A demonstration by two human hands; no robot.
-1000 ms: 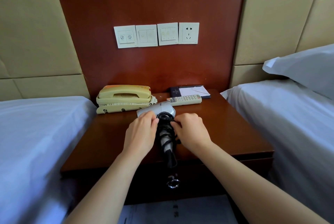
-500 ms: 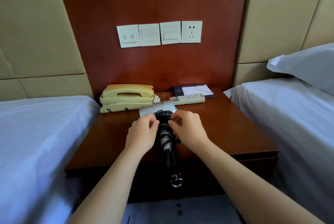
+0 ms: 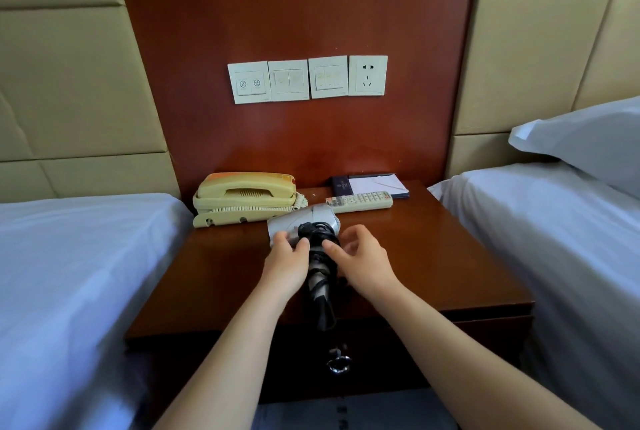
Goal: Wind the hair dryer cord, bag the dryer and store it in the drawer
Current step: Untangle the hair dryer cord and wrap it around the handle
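Right grip point(image 3: 363, 263) has loosened off wound black cord point(image 3: 317, 233), fingers spread; left grip point(image 3: 285, 265) clasps silver plastic hair dryer point(image 3: 320, 214): probably light, rigid, slick, best lifted by cord-wrapped handle point(image 3: 318, 277).

Looked soft and even, fairly bright, source out of shot. Went cool and bluish over the bed sheets point(image 3: 69, 273). Picked up a pale sheen on the nightstand top point(image 3: 450, 256). Dropped into deep shadow at the drawer front point(image 3: 398, 360). Smeared a touch at the right hand point(image 3: 367, 265), outline soft. Bowed the wall panels point(image 3: 69, 83) near the edges.
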